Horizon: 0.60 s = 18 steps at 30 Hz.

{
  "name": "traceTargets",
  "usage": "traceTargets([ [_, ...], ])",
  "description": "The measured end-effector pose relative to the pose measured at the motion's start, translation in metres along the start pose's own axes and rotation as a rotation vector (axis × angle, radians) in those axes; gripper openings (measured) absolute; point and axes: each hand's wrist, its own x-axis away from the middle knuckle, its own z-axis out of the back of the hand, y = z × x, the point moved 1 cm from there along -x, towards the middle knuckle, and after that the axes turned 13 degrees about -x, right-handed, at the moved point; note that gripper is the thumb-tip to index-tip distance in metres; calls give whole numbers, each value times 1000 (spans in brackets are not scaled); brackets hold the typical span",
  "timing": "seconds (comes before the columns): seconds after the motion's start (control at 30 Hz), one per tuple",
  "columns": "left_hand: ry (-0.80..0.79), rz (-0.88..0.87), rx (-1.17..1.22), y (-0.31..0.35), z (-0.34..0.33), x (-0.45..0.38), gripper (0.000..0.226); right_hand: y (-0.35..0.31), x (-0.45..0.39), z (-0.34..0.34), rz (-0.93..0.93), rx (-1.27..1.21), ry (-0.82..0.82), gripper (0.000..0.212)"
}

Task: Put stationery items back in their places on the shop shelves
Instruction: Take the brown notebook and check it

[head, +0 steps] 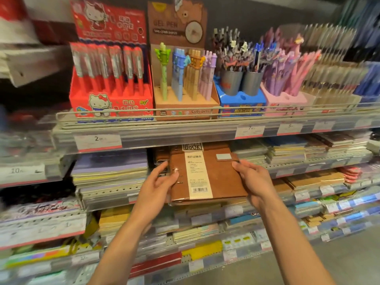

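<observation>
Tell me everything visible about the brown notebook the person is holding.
The brown notebook has a leather-look cover, a cream paper band with print and a barcode, a flap closure with a grey patch at its right edge, and metal binder rings at its spine. It is closed, tilted, its top under the upper shelf's edge, above other brown notebooks. The left hand grips the spine side; the right hand grips the right edge.

Notebook (pixel 207 173) top hidden under shelf edge (pixel 185 136); stacks L/R of notebook blurred; price tags (pixel 249 131) too small to read.
</observation>
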Motion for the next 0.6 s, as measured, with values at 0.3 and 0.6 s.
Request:
traceTargets([
  [0.3,39,-16,205,-5,9,5,56,2,5,-10,-24,172,-127,50],
  [0.6,117,-58,57,-5,3,-5,52,11,13,0,-45,64,-193,62],
])
